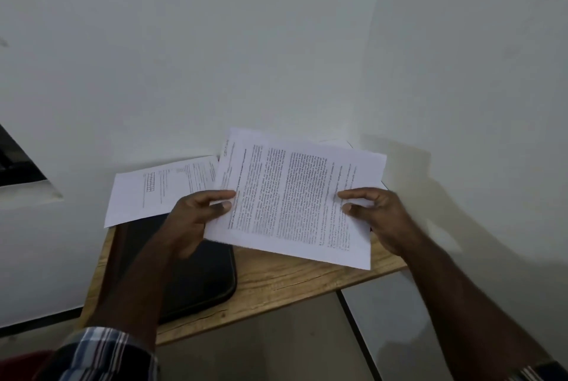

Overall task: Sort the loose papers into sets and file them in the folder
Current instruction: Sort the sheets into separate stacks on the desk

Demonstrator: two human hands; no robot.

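paper lies at the far left of the scene: a loose printed sheet (159, 188) with a small grid on it rests flat, its near edge overlapping the black folder (196, 273) and its left corner hanging past the wooden surface (292, 279). the folder lies closed on the left part of the surface, partly under the left forearm. the left hand (196, 214) is just right of that sheet; its grip is clamped on the left edge of the held papers (295, 196), thumb on top and fingers curled beneath. these held papers, dense with blurred print, are raised above the middle of the surface and tilted, near edge lower on the right. the right hand (378, 214) pinches their right edge, thumb and forefinger on top. a corner of another sheet (338, 143) peeks out behind them at the far side, against the white wall (276, 42). plaid sleeves (104, 353) show at the near corners.
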